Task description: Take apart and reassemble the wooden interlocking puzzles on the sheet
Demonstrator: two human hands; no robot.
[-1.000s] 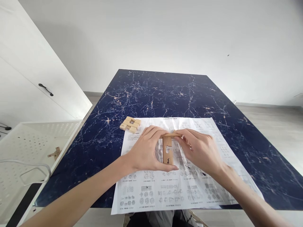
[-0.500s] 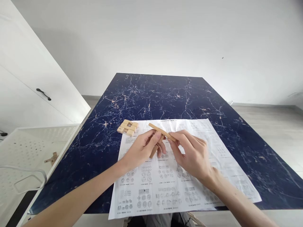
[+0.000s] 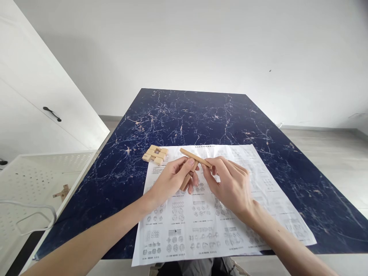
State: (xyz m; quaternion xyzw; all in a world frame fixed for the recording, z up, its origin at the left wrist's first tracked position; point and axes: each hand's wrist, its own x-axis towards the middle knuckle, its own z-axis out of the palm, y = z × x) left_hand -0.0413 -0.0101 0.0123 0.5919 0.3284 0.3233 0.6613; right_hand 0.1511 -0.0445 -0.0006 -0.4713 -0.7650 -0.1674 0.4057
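Note:
My right hand point(image 3: 230, 184) pinches the near end of a slim wooden bar point(image 3: 193, 155), which slants up to the left. Just beneath that bar, my left hand point(image 3: 171, 179) is closed around a wooden puzzle piece point(image 3: 186, 183), its thumb on top and touching the bar or very near it. My fingers cover much of the piece, so its notches cannot be made out. Both hands are above a printed sheet point(image 3: 207, 245) of small puzzle diagrams. Several wooden puzzle pieces point(image 3: 155, 155) lie grouped at the sheet's upper left corner.
The sheet lies creased on a dark blue marbled table point(image 3: 189, 119). Left of the table stands a white perforated tray or shelf point(image 3: 31, 176) with a small wooden piece point(image 3: 61, 192) and a white cable point(image 3: 43, 206). A white cabinet point(image 3: 51, 88) is behind it.
The bar has turned slightly in my right hand, and its right end has drawn a little left. My right hand has shifted slightly left; my left fingers have curled a little.

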